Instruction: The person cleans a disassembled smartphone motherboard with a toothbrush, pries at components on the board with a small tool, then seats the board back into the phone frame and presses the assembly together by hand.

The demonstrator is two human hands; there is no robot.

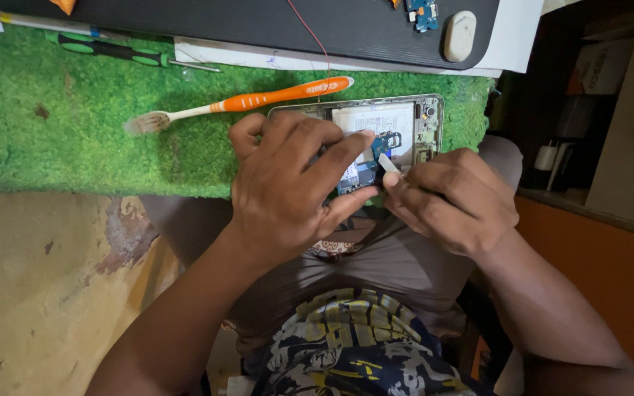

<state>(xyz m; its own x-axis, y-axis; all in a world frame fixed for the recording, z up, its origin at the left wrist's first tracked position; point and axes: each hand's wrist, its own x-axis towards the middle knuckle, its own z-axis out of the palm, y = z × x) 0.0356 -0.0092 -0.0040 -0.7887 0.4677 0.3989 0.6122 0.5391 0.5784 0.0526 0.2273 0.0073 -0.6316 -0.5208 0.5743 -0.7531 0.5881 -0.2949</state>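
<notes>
At the near edge of the green artificial-turf mat (75,132) lies an opened smartphone with its back cover removed (405,125), its white battery and blue circuit boards exposed, and both of your hands work over its lower half. Your left hand (288,183) curls over the phone's left side; the fingers are bent around the frame, the index finger (343,150) stretches across to press on the blue board, and the thumb sits below near the bottom edge. Your right hand (453,198) is closed in a pinch on a small flat white plastic pry tool (388,163), whose tip touches the phone just beside the blue board. Your two hands are almost touching each other.

Behind the phone, an orange-and-white toothbrush with worn bristles (251,101) lies across the mat, its handle end close to the phone's top corner. Farther back, a green-and-black handled screwdriver (122,53) rests along the mat's far edge. On the black ribbed surface (258,29) beyond sit a small blue circuit board (423,13) and an oval cream-coloured object (460,35), while a thin red wire (310,33) runs over it.
</notes>
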